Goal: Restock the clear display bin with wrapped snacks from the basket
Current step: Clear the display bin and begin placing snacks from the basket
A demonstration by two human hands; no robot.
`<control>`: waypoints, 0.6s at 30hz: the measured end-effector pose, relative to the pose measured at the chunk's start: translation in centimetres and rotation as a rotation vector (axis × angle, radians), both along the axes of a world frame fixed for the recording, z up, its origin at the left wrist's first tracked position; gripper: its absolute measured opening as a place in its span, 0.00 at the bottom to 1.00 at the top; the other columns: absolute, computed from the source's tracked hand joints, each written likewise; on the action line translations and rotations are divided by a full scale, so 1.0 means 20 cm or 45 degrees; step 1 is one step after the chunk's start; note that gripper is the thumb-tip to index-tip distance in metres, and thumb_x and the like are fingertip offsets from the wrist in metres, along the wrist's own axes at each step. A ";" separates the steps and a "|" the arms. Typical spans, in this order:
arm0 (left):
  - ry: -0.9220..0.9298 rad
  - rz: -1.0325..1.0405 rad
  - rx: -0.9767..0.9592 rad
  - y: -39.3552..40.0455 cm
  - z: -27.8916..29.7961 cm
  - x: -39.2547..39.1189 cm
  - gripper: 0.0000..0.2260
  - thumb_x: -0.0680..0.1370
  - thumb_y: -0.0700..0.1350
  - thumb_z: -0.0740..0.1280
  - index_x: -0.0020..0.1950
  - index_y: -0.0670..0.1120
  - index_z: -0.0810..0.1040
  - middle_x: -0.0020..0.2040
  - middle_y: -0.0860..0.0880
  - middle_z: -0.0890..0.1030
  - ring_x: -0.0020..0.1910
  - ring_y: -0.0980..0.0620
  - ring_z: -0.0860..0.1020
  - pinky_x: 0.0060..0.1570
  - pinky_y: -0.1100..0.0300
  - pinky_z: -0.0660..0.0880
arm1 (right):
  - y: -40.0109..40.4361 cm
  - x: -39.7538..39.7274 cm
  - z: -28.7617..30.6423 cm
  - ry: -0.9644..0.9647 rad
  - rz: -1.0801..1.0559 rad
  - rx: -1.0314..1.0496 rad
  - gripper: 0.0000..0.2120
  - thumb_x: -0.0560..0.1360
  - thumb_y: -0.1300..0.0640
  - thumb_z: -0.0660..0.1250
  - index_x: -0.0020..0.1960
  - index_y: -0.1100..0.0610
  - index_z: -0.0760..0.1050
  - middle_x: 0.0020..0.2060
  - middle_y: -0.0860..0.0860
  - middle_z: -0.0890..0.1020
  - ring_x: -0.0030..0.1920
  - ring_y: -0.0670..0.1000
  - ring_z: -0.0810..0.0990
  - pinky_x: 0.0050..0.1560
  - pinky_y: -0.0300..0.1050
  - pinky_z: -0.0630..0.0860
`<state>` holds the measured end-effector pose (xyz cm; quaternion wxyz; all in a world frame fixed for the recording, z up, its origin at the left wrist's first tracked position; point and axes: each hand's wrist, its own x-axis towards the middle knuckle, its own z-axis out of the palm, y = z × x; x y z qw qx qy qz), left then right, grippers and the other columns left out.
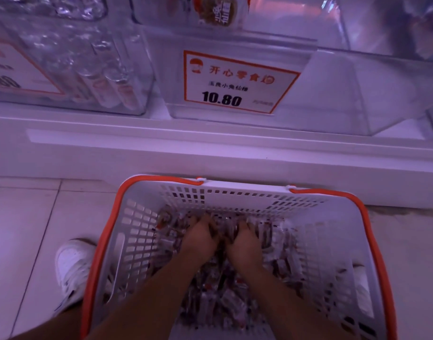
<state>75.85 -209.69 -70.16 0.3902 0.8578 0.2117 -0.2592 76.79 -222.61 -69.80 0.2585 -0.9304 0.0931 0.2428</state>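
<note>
Plastic basket (235,196): both hands (222,238) scooping wrapped snacks (225,295).

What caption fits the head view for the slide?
Both hands, left hand and right hand, dig into wrapped snacks in the basket below the display bin.

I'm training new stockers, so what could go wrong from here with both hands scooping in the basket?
1. Both hands, left and right, dig into loose snacks; an overfull grip may shed some on the way up to the bin.
2. The basket sits low on the floor, so dropped snacks could land on the tiles by the shoe.
</note>
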 end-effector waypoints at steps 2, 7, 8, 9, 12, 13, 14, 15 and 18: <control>-0.044 0.028 -0.023 -0.02 0.01 -0.02 0.06 0.73 0.44 0.72 0.46 0.49 0.76 0.47 0.47 0.80 0.48 0.47 0.79 0.49 0.58 0.74 | -0.03 -0.02 0.00 0.011 -0.080 0.130 0.27 0.69 0.51 0.74 0.66 0.56 0.74 0.58 0.57 0.80 0.56 0.58 0.80 0.56 0.47 0.76; -0.069 0.295 -0.344 0.01 0.10 -0.03 0.11 0.70 0.33 0.75 0.37 0.46 0.77 0.33 0.52 0.79 0.34 0.55 0.78 0.34 0.70 0.73 | -0.11 0.00 0.08 0.176 -0.470 0.591 0.16 0.67 0.65 0.77 0.54 0.60 0.80 0.42 0.51 0.85 0.41 0.51 0.84 0.39 0.40 0.80; -0.059 0.305 -0.379 0.04 0.15 -0.02 0.12 0.70 0.33 0.76 0.36 0.46 0.77 0.31 0.53 0.80 0.32 0.58 0.77 0.33 0.71 0.73 | -0.12 0.01 0.12 0.226 -0.541 0.698 0.16 0.68 0.67 0.76 0.54 0.60 0.80 0.42 0.52 0.85 0.39 0.49 0.84 0.36 0.39 0.80; -0.050 0.294 -0.388 0.08 0.20 0.00 0.11 0.70 0.33 0.76 0.36 0.46 0.78 0.30 0.53 0.81 0.29 0.60 0.78 0.32 0.70 0.74 | -0.14 0.02 0.18 0.273 -0.589 0.805 0.16 0.69 0.68 0.75 0.55 0.61 0.80 0.42 0.53 0.86 0.38 0.48 0.84 0.34 0.39 0.79; -0.080 0.344 -0.461 0.20 0.42 0.06 0.09 0.71 0.33 0.74 0.38 0.44 0.78 0.28 0.50 0.81 0.26 0.56 0.77 0.30 0.62 0.74 | -0.17 0.06 0.43 0.414 -0.585 1.110 0.13 0.73 0.70 0.71 0.57 0.62 0.79 0.42 0.56 0.85 0.41 0.53 0.83 0.43 0.47 0.78; -0.086 0.366 -0.479 0.23 0.51 0.07 0.09 0.71 0.33 0.74 0.39 0.44 0.77 0.30 0.48 0.81 0.26 0.53 0.77 0.29 0.61 0.73 | -0.18 0.08 0.53 0.460 -0.564 1.216 0.12 0.74 0.70 0.69 0.56 0.60 0.79 0.41 0.55 0.85 0.41 0.53 0.83 0.43 0.48 0.78; -0.092 0.380 -0.511 0.24 0.62 0.07 0.09 0.72 0.33 0.74 0.42 0.44 0.77 0.31 0.46 0.80 0.26 0.52 0.75 0.29 0.61 0.73 | -0.18 0.09 0.64 0.495 -0.540 1.302 0.11 0.75 0.70 0.67 0.55 0.59 0.79 0.40 0.53 0.85 0.40 0.51 0.84 0.40 0.47 0.79; -0.093 0.386 -0.557 0.24 0.73 0.07 0.08 0.72 0.32 0.73 0.44 0.44 0.78 0.31 0.45 0.78 0.26 0.51 0.74 0.28 0.62 0.72 | -0.19 0.09 0.76 0.511 -0.494 1.370 0.11 0.75 0.69 0.67 0.54 0.59 0.79 0.40 0.51 0.85 0.39 0.48 0.84 0.38 0.44 0.80; -0.122 0.375 -0.684 0.21 1.09 0.07 0.09 0.74 0.32 0.70 0.50 0.44 0.81 0.30 0.44 0.77 0.24 0.51 0.72 0.25 0.65 0.67 | -0.21 0.07 1.11 0.499 -0.294 1.520 0.17 0.70 0.67 0.68 0.58 0.63 0.78 0.48 0.57 0.83 0.46 0.52 0.82 0.48 0.45 0.79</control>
